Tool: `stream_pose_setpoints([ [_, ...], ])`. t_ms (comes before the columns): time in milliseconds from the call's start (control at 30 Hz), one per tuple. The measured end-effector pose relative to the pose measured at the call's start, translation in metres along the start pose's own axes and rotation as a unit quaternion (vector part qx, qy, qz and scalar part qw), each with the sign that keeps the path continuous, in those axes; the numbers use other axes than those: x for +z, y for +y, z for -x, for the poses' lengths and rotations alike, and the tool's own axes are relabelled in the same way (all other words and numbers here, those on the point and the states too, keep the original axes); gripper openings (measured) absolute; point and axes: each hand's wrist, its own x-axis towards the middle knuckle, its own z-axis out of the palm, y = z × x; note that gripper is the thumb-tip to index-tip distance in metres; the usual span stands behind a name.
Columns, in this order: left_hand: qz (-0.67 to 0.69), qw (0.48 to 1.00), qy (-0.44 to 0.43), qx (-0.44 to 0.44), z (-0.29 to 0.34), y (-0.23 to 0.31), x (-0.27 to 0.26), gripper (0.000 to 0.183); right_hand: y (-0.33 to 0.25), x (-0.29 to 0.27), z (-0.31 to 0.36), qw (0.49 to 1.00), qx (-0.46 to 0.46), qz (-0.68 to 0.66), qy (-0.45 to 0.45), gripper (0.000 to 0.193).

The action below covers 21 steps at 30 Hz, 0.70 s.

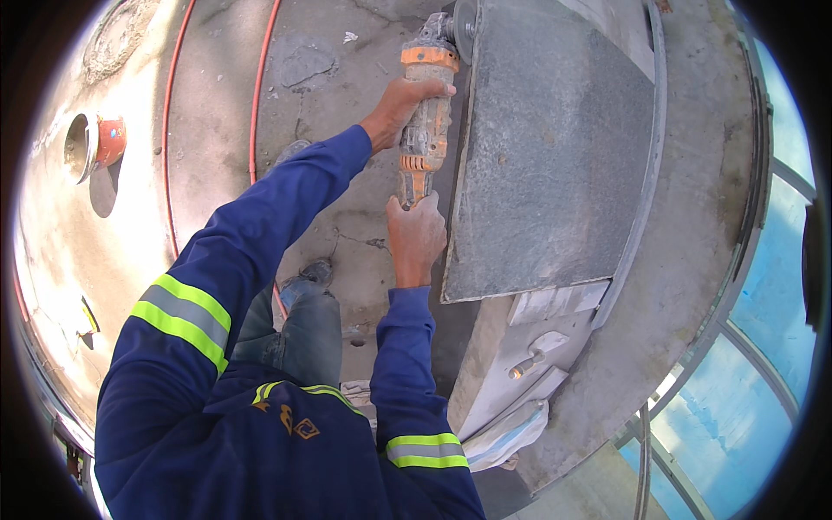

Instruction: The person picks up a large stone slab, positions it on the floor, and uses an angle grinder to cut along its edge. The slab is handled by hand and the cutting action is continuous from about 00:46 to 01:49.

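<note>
Both my hands are closed around a dusty orange and grey angle grinder. My left hand wraps its body just behind the orange collar, thumb across the top. Lower down, my right hand grips the rear handle. At the tool's far end, the grinding disc stands on edge beside the left edge of a dark grey stone slab. Whether the disc touches the slab, I cannot tell. The slab lies flat on a pale support, to the right of my hands.
Two red hoses run along the concrete floor at left. A reddish bucket lies on its side farther left. Below the slab, a small tool with an orange tip rests on a pale block, near a white sack. Blue-paned framing stands at right.
</note>
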Motion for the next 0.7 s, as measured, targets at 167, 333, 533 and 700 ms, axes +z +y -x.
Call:
stream_pose_setpoints([
  [167,0.000,1.000,0.009,0.024,0.011,-0.001,0.002,0.040,0.005,0.002,0.009,1.000,-0.010,-0.005,-0.002,0.044],
  [333,0.005,1.000,0.007,0.017,0.024,-0.002,0.003,0.040,0.010,0.004,0.019,1.000,-0.013,-0.001,0.002,0.044],
  [533,0.028,0.999,0.018,0.012,0.033,-0.002,0.007,0.038,0.014,0.003,0.026,1.000,-0.016,-0.005,0.000,0.044],
  [700,0.016,1.000,0.005,0.011,0.033,-0.007,0.003,0.037,0.012,-0.002,0.030,1.000,-0.009,-0.002,-0.009,0.045],
])
